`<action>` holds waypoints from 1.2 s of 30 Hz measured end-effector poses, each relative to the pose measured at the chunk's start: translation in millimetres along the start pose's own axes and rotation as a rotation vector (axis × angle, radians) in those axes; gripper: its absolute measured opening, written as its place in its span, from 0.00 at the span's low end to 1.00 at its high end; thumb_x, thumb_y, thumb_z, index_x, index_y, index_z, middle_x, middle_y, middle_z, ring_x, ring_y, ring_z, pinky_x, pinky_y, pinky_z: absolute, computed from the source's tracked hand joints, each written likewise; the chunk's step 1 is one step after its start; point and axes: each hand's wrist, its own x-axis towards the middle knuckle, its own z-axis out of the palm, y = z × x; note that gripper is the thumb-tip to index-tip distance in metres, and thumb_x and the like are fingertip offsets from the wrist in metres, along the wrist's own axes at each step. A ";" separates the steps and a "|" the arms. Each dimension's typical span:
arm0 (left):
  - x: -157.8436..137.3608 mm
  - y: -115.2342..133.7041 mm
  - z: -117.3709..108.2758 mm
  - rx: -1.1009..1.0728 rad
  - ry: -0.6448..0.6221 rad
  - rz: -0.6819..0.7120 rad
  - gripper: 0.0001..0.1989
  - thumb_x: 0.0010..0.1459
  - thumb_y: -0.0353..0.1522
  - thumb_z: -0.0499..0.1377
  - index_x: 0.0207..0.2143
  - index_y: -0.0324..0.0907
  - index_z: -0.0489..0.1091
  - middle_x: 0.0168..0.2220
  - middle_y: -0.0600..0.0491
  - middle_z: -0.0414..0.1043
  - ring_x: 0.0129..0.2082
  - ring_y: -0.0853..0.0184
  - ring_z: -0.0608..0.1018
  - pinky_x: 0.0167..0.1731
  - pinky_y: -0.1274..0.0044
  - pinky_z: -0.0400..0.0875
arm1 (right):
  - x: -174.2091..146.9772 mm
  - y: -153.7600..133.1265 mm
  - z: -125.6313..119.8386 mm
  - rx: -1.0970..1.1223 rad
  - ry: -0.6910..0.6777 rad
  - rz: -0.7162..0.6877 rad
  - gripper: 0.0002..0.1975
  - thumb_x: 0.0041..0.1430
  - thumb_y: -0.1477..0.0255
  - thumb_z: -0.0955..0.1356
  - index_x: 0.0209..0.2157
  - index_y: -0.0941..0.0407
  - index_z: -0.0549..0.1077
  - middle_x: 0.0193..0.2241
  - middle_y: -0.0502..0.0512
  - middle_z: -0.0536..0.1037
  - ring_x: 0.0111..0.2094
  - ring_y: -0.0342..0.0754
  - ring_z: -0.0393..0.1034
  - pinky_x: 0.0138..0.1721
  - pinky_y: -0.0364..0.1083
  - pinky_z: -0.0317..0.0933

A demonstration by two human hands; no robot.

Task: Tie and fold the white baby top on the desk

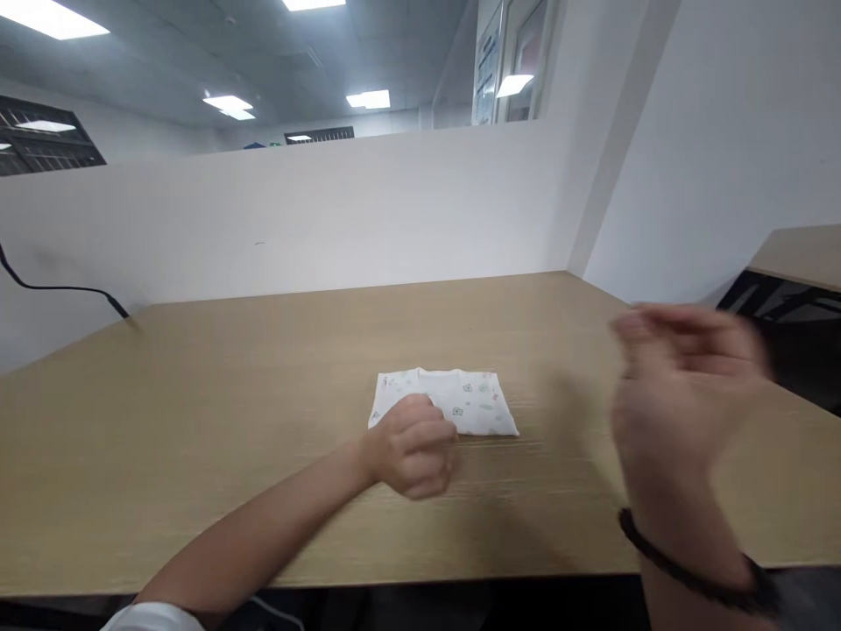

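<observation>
A folded white garment (483, 405) with small green and pink prints lies flat on the table, a neckline-like notch at its far edge. My left hand (417, 445) is closed in a fist over its near left corner, covering part of it. I cannot tell whether the fist touches the cloth, and nothing shows in it. Off to the right, my right hand (680, 377) is raised above the table and blurred by motion. Its fingers curl in toward the thumb, with no object visible between them. A dark bracelet (689, 570) circles that wrist.
The wooden table (229, 377) meets a white partition (368, 210) at the back and a white wall (716, 131) on the right. A black cable (66, 287) reaches the table's far left corner. Another table (805, 254) stands beyond the right edge.
</observation>
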 end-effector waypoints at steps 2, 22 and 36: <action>-0.9 -20.0 3.7 -0.008 -0.041 -0.124 0.04 0.57 0.29 0.52 0.36 0.43 0.63 0.36 0.50 0.71 0.39 0.63 0.72 0.43 0.68 0.69 | -5.2 28.0 17.2 -0.052 -0.147 0.077 0.12 0.54 0.66 0.72 0.36 0.58 0.71 0.33 0.56 0.76 0.35 0.50 0.74 0.42 0.52 0.69; -45.8 -75.8 -7.1 0.125 -0.705 -1.003 0.39 0.62 0.52 0.43 0.67 0.37 0.44 0.69 0.42 0.36 0.68 0.52 0.39 0.64 0.59 0.35 | -71.9 109.1 31.6 -1.030 -1.358 -0.027 0.33 0.67 0.52 0.51 0.66 0.53 0.51 0.67 0.59 0.48 0.68 0.58 0.37 0.61 0.68 0.37; -41.2 -77.3 -4.2 -0.051 -0.311 -1.058 0.09 0.50 0.35 0.56 0.33 0.39 0.67 0.35 0.50 0.70 0.37 0.61 0.72 0.39 0.73 0.67 | -58.1 94.1 10.5 -0.921 -1.150 0.106 0.08 0.57 0.69 0.66 0.36 0.58 0.70 0.40 0.61 0.74 0.44 0.53 0.66 0.45 0.48 0.58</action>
